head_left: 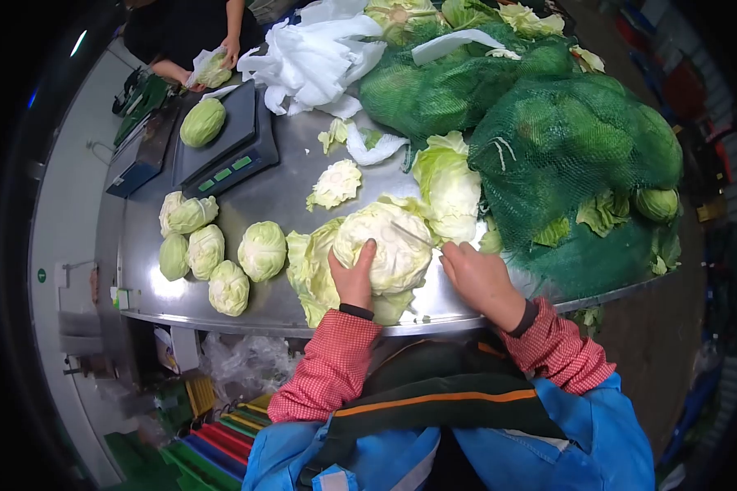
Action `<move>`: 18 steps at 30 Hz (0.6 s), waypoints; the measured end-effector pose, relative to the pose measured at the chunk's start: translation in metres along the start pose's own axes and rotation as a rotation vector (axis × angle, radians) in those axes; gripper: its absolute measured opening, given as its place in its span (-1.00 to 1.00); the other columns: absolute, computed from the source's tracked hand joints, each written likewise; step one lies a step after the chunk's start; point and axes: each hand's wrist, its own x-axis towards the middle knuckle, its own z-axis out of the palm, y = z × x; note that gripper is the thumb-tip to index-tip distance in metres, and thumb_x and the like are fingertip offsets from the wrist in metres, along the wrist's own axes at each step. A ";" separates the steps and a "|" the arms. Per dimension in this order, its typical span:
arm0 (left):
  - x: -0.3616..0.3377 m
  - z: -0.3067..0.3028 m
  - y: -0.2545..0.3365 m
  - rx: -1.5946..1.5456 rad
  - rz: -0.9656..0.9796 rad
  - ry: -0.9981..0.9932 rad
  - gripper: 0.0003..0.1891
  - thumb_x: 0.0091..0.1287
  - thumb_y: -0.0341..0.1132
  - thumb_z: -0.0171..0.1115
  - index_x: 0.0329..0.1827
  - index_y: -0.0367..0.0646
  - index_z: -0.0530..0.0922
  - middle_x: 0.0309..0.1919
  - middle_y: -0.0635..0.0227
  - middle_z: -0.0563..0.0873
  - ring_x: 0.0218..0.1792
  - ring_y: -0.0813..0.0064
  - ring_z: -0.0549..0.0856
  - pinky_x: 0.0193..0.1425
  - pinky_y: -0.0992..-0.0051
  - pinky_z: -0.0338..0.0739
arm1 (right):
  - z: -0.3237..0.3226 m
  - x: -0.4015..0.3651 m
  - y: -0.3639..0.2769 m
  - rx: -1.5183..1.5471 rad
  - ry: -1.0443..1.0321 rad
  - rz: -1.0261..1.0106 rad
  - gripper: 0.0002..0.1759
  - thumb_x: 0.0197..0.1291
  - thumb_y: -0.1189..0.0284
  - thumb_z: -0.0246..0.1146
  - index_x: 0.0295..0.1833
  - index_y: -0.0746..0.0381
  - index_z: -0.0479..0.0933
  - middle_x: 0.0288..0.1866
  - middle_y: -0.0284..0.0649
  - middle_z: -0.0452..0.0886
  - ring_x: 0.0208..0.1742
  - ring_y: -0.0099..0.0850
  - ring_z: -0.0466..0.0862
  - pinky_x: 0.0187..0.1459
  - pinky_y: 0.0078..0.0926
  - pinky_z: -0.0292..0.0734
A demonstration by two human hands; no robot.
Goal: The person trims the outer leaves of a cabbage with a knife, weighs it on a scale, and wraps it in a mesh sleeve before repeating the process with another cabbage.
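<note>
A large pale cabbage (360,233) rests near the table's front edge, its whitish stem side facing up. My left hand (354,280) grips its near side, with the thumb on top and the other fingers hidden. In my right hand (479,280), closed round the handle, is a knife (412,234). Its thin blade lies against the cabbage by the stem. Loose outer leaves (311,266) spread under and left of the cabbage, and a big detached leaf (450,190) lies just behind my right hand.
Several trimmed cabbages (262,251) sit at left on the metal table (295,172). Behind them, a scale (229,151) carries one cabbage (202,123). Green net sacks (577,131) of cabbages fill the right. White wrapping (315,61) is piled at the back, where a co-worker's hands (230,51) hold a cabbage.
</note>
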 end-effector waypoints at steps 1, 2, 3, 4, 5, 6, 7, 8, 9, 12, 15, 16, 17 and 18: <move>0.002 0.000 0.001 0.006 -0.001 -0.017 -0.23 0.17 -0.35 0.52 0.38 -0.32 0.26 0.19 0.12 0.54 0.17 0.31 0.57 0.29 0.37 0.46 | 0.002 -0.006 0.000 -0.068 0.011 -0.028 -0.89 0.33 0.37 0.17 -0.18 0.17 0.48 -0.50 -0.16 0.54 -0.61 -0.22 0.63 -0.61 -0.29 0.51; 0.001 0.000 0.001 0.012 -0.001 -0.030 -0.23 0.17 -0.35 0.52 0.38 -0.32 0.27 0.19 0.12 0.55 0.17 0.32 0.57 0.29 0.37 0.46 | 0.005 -0.011 -0.001 -0.089 -0.005 0.003 -0.87 0.32 0.35 0.18 -0.20 0.17 0.46 -0.49 -0.16 0.54 -0.59 -0.20 0.63 -0.59 -0.27 0.52; 0.001 0.000 0.001 0.055 0.029 -0.023 -0.24 0.17 -0.35 0.52 0.37 -0.32 0.27 0.18 0.12 0.55 0.17 0.32 0.57 0.29 0.37 0.46 | 0.011 -0.013 0.000 -0.111 -0.017 0.033 -0.85 0.31 0.33 0.20 -0.23 0.17 0.45 -0.48 -0.16 0.55 -0.57 -0.18 0.63 -0.58 -0.25 0.52; 0.000 0.001 0.001 0.098 0.061 -0.019 -0.25 0.17 -0.35 0.51 0.36 -0.33 0.28 0.18 0.12 0.55 0.17 0.32 0.57 0.29 0.37 0.46 | 0.016 -0.014 0.002 -0.134 -0.025 0.064 -0.83 0.30 0.31 0.21 -0.25 0.17 0.44 -0.47 -0.15 0.55 -0.55 -0.16 0.62 -0.56 -0.22 0.52; -0.001 0.003 0.000 0.139 0.092 -0.013 -0.26 0.17 -0.36 0.51 0.36 -0.34 0.28 0.17 0.12 0.56 0.17 0.32 0.57 0.29 0.37 0.46 | 0.021 -0.011 0.006 -0.152 -0.012 0.088 -0.83 0.31 0.32 0.20 -0.25 0.17 0.45 -0.47 -0.14 0.56 -0.57 -0.15 0.62 -0.57 -0.24 0.52; -0.002 0.004 -0.002 0.184 0.113 0.007 -0.26 0.17 -0.36 0.51 0.35 -0.34 0.28 0.17 0.12 0.55 0.16 0.32 0.57 0.29 0.37 0.46 | 0.028 -0.007 0.012 -0.168 -0.001 0.109 -0.84 0.32 0.32 0.19 -0.25 0.17 0.46 -0.46 -0.14 0.56 -0.58 -0.15 0.61 -0.59 -0.26 0.51; -0.003 0.005 -0.005 0.230 0.136 0.027 -0.26 0.17 -0.35 0.51 0.35 -0.34 0.28 0.18 0.12 0.55 0.16 0.32 0.58 0.29 0.37 0.46 | 0.035 -0.005 0.016 -0.184 0.010 0.131 -0.84 0.33 0.32 0.17 -0.25 0.18 0.47 -0.45 -0.13 0.57 -0.59 -0.15 0.60 -0.60 -0.28 0.51; -0.004 0.005 -0.006 0.277 0.158 0.046 -0.27 0.17 -0.35 0.51 0.34 -0.35 0.28 0.18 0.12 0.55 0.16 0.32 0.58 0.29 0.36 0.46 | 0.045 -0.007 0.019 0.042 0.015 0.143 -0.83 0.35 0.31 0.14 -0.23 0.18 0.48 -0.46 -0.13 0.56 -0.61 -0.19 0.60 -0.62 -0.28 0.49; -0.003 0.004 -0.005 0.240 0.139 0.028 -0.25 0.17 -0.35 0.51 0.35 -0.35 0.27 0.19 0.11 0.54 0.16 0.32 0.57 0.29 0.36 0.45 | 0.045 -0.001 0.017 0.266 0.023 0.149 -0.82 0.36 0.31 0.11 -0.21 0.18 0.49 -0.47 -0.14 0.56 -0.62 -0.23 0.61 -0.64 -0.28 0.47; -0.004 -0.002 -0.003 0.184 0.098 0.005 -0.20 0.15 -0.35 0.53 0.38 -0.35 0.23 0.21 0.10 0.52 0.18 0.31 0.55 0.30 0.36 0.44 | 0.025 0.007 0.029 0.946 -0.310 0.563 -0.64 0.47 0.21 -0.04 -0.19 0.25 0.49 -0.44 -0.05 0.61 -0.55 -0.14 0.55 -0.40 -0.16 0.51; -0.004 -0.004 -0.004 0.214 0.117 -0.003 -0.16 0.15 -0.35 0.53 0.41 -0.35 0.19 0.23 0.08 0.50 0.21 0.29 0.54 0.32 0.35 0.43 | 0.031 0.023 0.069 0.510 0.057 0.529 -0.66 0.42 0.14 0.05 -0.08 0.21 0.49 -0.38 -0.04 0.64 -0.38 -0.02 0.67 -0.27 -0.07 0.55; -0.001 -0.003 -0.008 0.199 0.133 -0.011 -0.15 0.15 -0.34 0.53 0.42 -0.35 0.17 0.24 0.08 0.49 0.21 0.29 0.53 0.32 0.35 0.43 | 0.016 0.031 0.059 0.431 0.028 0.452 -0.66 0.40 0.13 0.08 -0.05 0.21 0.48 -0.38 -0.04 0.64 -0.36 -0.02 0.68 -0.27 -0.07 0.55; -0.003 -0.006 -0.014 0.194 0.139 -0.011 -0.14 0.15 -0.34 0.53 0.43 -0.35 0.16 0.24 0.07 0.49 0.22 0.29 0.53 0.33 0.34 0.42 | 0.007 0.037 0.040 0.359 -0.015 0.383 -0.65 0.37 0.13 0.12 -0.01 0.20 0.48 -0.37 -0.04 0.63 -0.33 -0.01 0.69 -0.27 -0.07 0.56; -0.007 -0.007 -0.014 0.195 0.127 -0.007 -0.13 0.14 -0.34 0.53 0.43 -0.35 0.16 0.24 0.07 0.48 0.22 0.28 0.52 0.33 0.34 0.42 | 0.007 0.040 0.021 0.295 -0.061 0.320 -0.63 0.35 0.12 0.15 0.02 0.19 0.47 -0.37 -0.04 0.63 -0.31 0.00 0.70 -0.27 -0.06 0.57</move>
